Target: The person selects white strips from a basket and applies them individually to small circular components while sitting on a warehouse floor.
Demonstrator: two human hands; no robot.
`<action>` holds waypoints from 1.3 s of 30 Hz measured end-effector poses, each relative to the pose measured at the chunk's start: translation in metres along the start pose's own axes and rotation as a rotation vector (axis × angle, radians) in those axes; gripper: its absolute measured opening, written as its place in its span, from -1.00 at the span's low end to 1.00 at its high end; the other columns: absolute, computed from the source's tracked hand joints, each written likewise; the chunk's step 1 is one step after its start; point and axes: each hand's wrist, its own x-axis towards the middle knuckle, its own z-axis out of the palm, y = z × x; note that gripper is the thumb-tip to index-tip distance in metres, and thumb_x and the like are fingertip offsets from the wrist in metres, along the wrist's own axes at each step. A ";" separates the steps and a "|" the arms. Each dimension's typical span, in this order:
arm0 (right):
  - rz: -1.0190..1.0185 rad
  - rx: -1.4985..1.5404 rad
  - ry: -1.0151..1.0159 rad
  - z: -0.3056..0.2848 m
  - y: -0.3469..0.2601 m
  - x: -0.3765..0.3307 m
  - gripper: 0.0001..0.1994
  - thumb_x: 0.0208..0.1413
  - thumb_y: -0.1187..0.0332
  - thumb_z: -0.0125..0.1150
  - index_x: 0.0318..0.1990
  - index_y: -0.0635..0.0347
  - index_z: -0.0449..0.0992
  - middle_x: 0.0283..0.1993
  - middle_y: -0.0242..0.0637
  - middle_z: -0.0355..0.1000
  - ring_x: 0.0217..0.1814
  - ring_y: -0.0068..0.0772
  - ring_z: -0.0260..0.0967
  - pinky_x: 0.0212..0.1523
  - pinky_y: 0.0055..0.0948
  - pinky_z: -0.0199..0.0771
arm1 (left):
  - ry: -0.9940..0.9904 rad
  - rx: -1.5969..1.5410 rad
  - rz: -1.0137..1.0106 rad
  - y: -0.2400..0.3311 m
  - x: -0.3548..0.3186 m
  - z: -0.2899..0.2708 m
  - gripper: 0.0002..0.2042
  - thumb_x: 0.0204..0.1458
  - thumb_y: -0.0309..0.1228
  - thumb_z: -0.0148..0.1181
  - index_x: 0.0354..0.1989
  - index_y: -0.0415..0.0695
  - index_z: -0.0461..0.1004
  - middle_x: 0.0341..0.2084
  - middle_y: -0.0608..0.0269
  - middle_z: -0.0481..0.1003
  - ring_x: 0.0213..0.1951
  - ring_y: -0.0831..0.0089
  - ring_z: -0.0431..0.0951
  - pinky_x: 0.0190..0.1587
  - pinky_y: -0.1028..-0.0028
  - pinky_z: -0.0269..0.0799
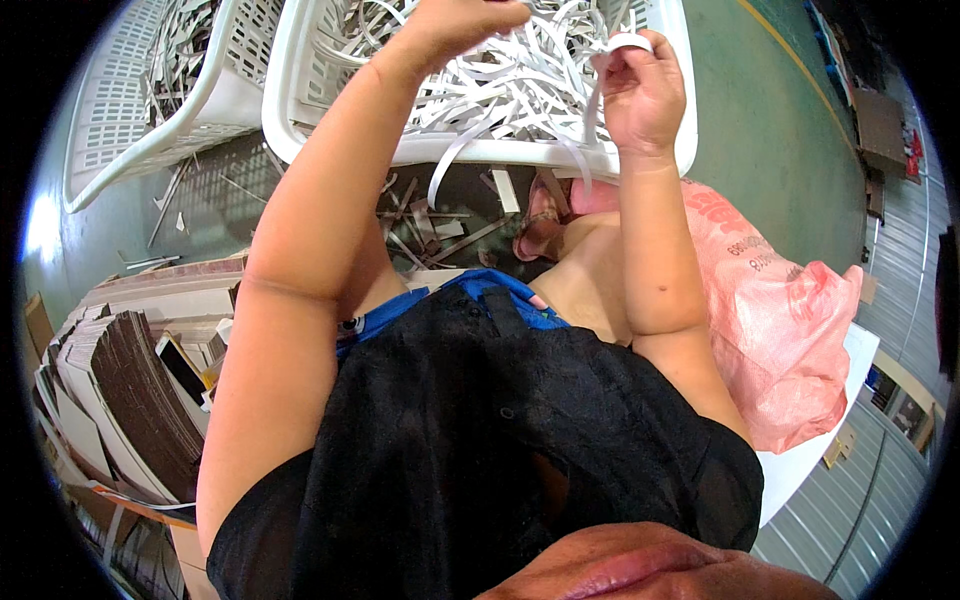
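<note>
Holding the left hand (462,25), partly bent, over a white basket (500,151) of pale strips (500,98); cannot tell whether gripping anything. Holding a white strip (629,41) above the basket's right side in the curled right hand (645,110).

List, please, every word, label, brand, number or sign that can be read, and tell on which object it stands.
Pink sack: large red lettering, which I do not copy out.
Same sack, below that: smaller dark numbers, also not copied.
Elsewhere: no text that I can read.
</note>
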 end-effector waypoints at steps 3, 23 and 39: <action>-0.021 0.081 0.123 0.002 -0.013 0.005 -0.86 0.10 0.52 -0.01 -0.18 0.22 0.39 -0.30 -0.19 0.46 -0.34 -0.33 0.38 -0.17 -0.12 0.42 | 0.133 -0.127 0.052 -0.003 0.008 -0.018 -0.85 -0.10 -0.39 0.22 -0.47 -0.23 0.48 -0.61 0.35 0.43 -0.55 0.61 0.37 -0.45 0.57 0.28; -0.730 -0.929 1.039 -0.108 -0.096 -0.012 -0.46 0.00 0.28 0.34 0.04 0.47 0.28 -0.01 0.03 0.25 0.05 -0.17 0.26 0.07 -0.25 0.29 | 0.322 -0.342 -0.143 0.006 0.005 -0.008 -0.89 -0.07 -0.42 0.26 -0.45 -0.18 0.49 -0.57 0.31 0.45 -0.52 0.52 0.39 -0.45 0.50 0.29; -0.203 -1.167 -0.345 0.046 -0.014 -0.040 -0.65 0.02 0.27 0.32 -0.03 0.14 0.47 -0.36 -0.19 0.55 -0.31 -0.25 0.53 -0.23 -0.38 0.50 | -0.340 -0.282 -0.108 0.007 -0.046 0.010 -0.87 0.04 -0.40 0.22 -0.41 -0.20 0.45 -0.61 0.39 0.38 -0.59 0.66 0.29 -0.51 0.63 0.16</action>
